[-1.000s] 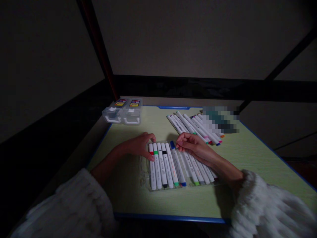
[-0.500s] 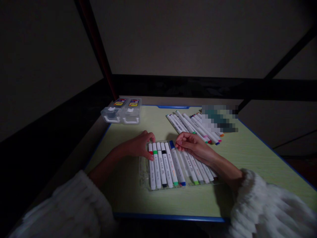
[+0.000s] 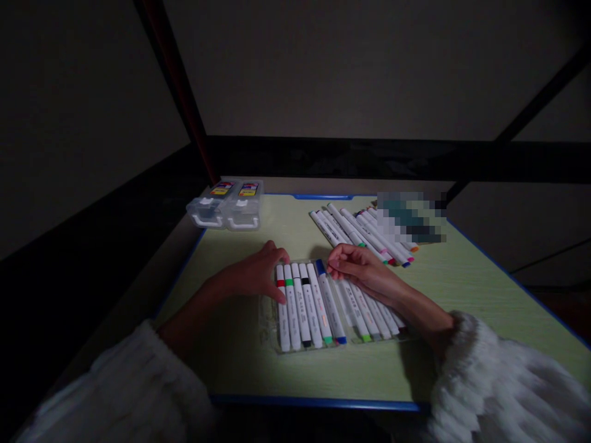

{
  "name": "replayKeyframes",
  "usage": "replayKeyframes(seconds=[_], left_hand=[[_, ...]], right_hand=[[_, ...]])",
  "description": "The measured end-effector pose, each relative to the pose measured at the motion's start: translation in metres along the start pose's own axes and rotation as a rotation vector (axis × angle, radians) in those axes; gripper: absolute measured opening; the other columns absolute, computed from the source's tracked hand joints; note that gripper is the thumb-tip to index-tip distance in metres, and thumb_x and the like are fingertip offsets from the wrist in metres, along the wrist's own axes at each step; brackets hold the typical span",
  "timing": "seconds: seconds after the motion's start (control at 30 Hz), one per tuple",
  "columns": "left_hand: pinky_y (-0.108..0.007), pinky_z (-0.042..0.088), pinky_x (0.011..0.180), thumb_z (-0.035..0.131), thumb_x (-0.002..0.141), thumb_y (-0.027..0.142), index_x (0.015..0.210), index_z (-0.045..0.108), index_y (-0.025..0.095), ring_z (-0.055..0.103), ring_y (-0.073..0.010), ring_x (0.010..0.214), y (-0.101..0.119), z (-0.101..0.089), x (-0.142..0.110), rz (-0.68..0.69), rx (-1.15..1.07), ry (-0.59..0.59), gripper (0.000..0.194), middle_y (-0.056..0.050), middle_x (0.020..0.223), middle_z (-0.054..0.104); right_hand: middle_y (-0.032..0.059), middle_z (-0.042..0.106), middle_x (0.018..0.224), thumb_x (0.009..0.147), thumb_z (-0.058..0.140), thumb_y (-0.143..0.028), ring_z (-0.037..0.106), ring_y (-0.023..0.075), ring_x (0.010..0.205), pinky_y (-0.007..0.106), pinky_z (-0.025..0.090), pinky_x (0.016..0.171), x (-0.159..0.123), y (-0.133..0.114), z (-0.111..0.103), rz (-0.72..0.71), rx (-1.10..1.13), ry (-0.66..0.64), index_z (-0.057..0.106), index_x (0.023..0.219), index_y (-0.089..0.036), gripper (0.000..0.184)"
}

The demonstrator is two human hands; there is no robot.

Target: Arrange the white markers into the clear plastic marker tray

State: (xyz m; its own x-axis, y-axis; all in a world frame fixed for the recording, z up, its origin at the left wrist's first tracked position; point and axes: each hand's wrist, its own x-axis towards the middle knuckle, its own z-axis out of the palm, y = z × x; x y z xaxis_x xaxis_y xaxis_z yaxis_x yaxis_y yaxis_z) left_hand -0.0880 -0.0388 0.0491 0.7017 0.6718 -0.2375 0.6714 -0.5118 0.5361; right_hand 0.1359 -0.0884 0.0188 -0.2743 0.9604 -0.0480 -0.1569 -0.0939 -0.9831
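Note:
A row of white markers (image 3: 308, 307) lies in a clear plastic case (image 3: 272, 335), its ends in several colours. At the row's right side, a marker with a blue cap (image 3: 320, 267) sits a little tilted. My left hand (image 3: 265, 271) is at the left edge of the row, thumb and fingers apart, thumb tip over the red-banded marker (image 3: 282, 320). My right hand (image 3: 360, 271) hovers over or rests on a second row of markers (image 3: 369, 317), hiding their far ends. Its fingers are curled together beside the blue cap; anything between them is hidden.
Loose markers (image 3: 364, 234) lie in a pile beyond my right hand. A blurred-out patch (image 3: 410, 216) covers something at the back right. Two clear cases with white handles (image 3: 244, 212) stand at the back left. The table (image 3: 286, 378) has blue edges.
My left thumb has slid slightly downward along the markers, widening the gap to the fingers. My right hand looks almost still. The markers have not visibly moved.

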Motion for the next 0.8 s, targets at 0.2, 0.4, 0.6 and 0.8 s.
replayKeyframes(seconds=[0.2, 0.4, 0.6, 0.8], left_hand=[[-0.029, 0.037, 0.075, 0.072, 0.049, 0.031, 0.096, 0.046, 0.015, 0.044, -0.0183, 0.086, 0.0004, 0.0015, 0.0007, -0.001, -0.012, 0.005, 0.055, -0.003, 0.097, 0.040], [-0.028, 0.037, 0.073, 0.072, 0.049, 0.031, 0.096, 0.047, 0.014, 0.044, -0.0179, 0.084, -0.0009, 0.0010, 0.0017, -0.002, -0.011, -0.010, 0.056, -0.003, 0.096, 0.041], [-0.027, 0.037, 0.072, 0.073, 0.048, 0.030, 0.096, 0.048, 0.014, 0.043, -0.0176, 0.084, -0.0019, 0.0011, 0.0025, 0.014, -0.003, -0.006, 0.057, -0.003, 0.093, 0.042], [-0.026, 0.037, 0.072, 0.073, 0.048, 0.031, 0.095, 0.049, 0.015, 0.043, -0.0167, 0.083, -0.0071, -0.0003, 0.0043, 0.052, -0.002, -0.004, 0.055, -0.002, 0.089, 0.044]], right_hand=[[-0.0005, 0.059, 0.066, 0.070, 0.065, -0.023, 0.052, 0.0071, 0.057, 0.022, 0.038, 0.053, 0.0003, 0.0003, -0.0011, -0.004, -0.005, -0.008, 0.058, 0.071, -0.016, 0.010], [-0.0005, 0.059, 0.066, 0.070, 0.066, -0.024, 0.052, 0.0070, 0.057, 0.022, 0.038, 0.053, 0.0008, 0.0014, -0.0019, -0.009, -0.004, -0.003, 0.058, 0.072, -0.016, 0.011], [-0.0006, 0.060, 0.066, 0.070, 0.065, -0.023, 0.052, 0.0070, 0.057, 0.022, 0.038, 0.053, 0.0005, 0.0015, -0.0015, -0.013, -0.003, -0.008, 0.058, 0.072, -0.016, 0.010], [-0.0009, 0.059, 0.066, 0.071, 0.064, -0.022, 0.052, 0.0067, 0.057, 0.022, 0.038, 0.053, -0.0002, -0.0001, -0.0019, -0.008, -0.005, -0.008, 0.058, 0.072, -0.016, 0.008]])
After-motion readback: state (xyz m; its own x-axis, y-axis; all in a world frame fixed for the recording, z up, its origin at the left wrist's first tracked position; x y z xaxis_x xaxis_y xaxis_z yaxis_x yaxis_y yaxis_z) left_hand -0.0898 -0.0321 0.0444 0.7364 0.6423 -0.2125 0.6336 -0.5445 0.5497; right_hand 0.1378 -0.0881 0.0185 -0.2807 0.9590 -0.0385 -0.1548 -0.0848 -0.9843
